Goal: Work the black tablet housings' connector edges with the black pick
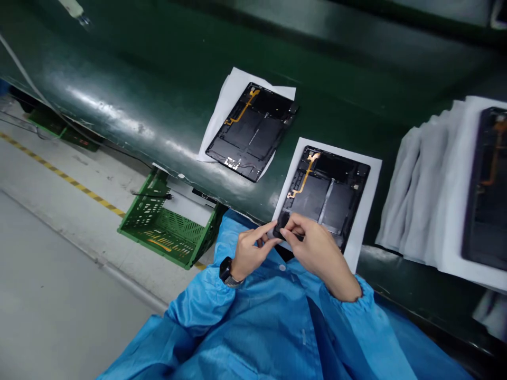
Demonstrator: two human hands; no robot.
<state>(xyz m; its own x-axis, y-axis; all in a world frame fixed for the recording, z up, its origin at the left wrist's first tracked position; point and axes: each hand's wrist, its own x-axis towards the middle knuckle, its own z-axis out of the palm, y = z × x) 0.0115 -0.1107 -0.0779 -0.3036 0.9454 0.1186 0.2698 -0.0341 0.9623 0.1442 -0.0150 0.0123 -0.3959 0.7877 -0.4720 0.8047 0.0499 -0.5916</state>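
Observation:
An opened tablet (340,184) lies on a white foam sheet (370,179) at the bench's near edge, its dark battery cells and an orange flex cable (304,182) exposed. At its lower left corner, my left hand (251,252) grips the edge between thumb and forefinger. My right hand (315,248) is closed in a pinch just inside that same corner, with its fingertips against the tablet. Whatever sits between those fingertips is too small or hidden to name. The right hand also covers the tablet's lower edge.
Another opened tablet (263,126) rests on white foam (217,119) farther left. To the right stand a stack of white foam sheets (420,184) and a further tablet (489,211). Below the green bench (158,63), a green crate (174,237) is on the floor. A cable (24,74) crosses the left side.

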